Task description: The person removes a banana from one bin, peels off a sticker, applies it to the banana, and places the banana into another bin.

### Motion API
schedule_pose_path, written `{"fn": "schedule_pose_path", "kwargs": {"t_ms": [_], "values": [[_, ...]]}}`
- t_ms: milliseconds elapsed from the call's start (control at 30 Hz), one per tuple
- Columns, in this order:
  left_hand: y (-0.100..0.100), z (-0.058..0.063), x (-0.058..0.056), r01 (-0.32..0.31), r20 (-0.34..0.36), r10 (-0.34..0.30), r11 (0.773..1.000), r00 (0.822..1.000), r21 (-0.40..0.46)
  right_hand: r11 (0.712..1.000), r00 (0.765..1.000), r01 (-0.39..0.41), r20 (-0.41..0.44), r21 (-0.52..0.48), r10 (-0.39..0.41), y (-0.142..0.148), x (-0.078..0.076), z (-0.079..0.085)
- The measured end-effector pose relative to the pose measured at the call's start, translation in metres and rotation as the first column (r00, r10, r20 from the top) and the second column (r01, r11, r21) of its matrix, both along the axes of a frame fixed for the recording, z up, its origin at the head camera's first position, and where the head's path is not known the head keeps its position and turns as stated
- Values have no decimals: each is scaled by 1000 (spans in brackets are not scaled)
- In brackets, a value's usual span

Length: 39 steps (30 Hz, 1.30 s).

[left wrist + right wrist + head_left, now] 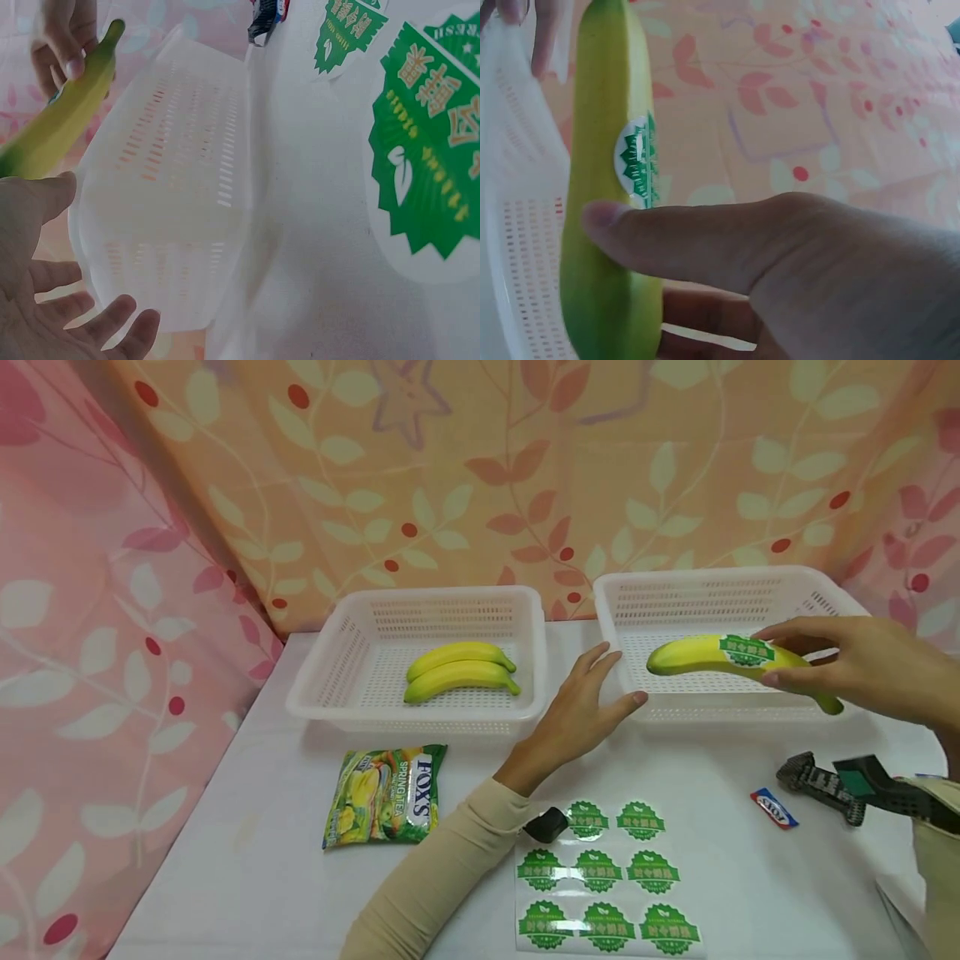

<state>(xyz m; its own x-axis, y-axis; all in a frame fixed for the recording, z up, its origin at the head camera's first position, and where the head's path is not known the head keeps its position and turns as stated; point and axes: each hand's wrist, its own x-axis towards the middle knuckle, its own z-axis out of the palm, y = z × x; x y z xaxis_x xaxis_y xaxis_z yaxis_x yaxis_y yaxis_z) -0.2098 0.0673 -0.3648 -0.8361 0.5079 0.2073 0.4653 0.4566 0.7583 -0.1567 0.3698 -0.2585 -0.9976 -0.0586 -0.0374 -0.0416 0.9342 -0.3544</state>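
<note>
My right hand point(862, 664) grips a yellow-green banana point(682, 656) near its stem end, over the right white basket point(675, 708). A green round sticker point(746, 650) is on the banana's side; the right wrist view also shows this sticker point(636, 159), with the thumb pressed just below it. My left hand point(573, 714) reaches to the near left corner of that basket, its fingers spread and fingertips right at the rim. In the left wrist view the left hand point(56, 277) has nothing between thumb and fingers.
Two bananas point(461, 680) lie in the left white basket point(420, 720). A FOX'S candy bag point(386, 795) lies in front of it. Closer to me is a sheet of green stickers point(600, 889); a small wrapped candy point(774, 808) and a black strap point(821, 785) lie to the right.
</note>
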Motion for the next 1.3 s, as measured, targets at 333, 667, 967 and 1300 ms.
{"fn": "schedule_pose_path", "kwargs": {"t_ms": [333, 667, 967, 1300], "values": [[-1, 0, 0, 1, 18, -1, 1000, 1000, 0, 994, 994, -110, 26, 24, 109, 3, -60, 15], [-2, 2, 0, 10, 31, -11, 1000, 999, 17, 985, 949, -171, 264, -21, 171, 9, -98, -5], [-2, 4, 1, -5, 37, 6, 1000, 999, -5, 991, 864, -116, 486, -59, 130, 8, -111, -24], [-1, 5, 2, -2, 35, 1, 1000, 999, 5, 995, 802, -95, 589, -41, 101, 12, -107, -35]]}}
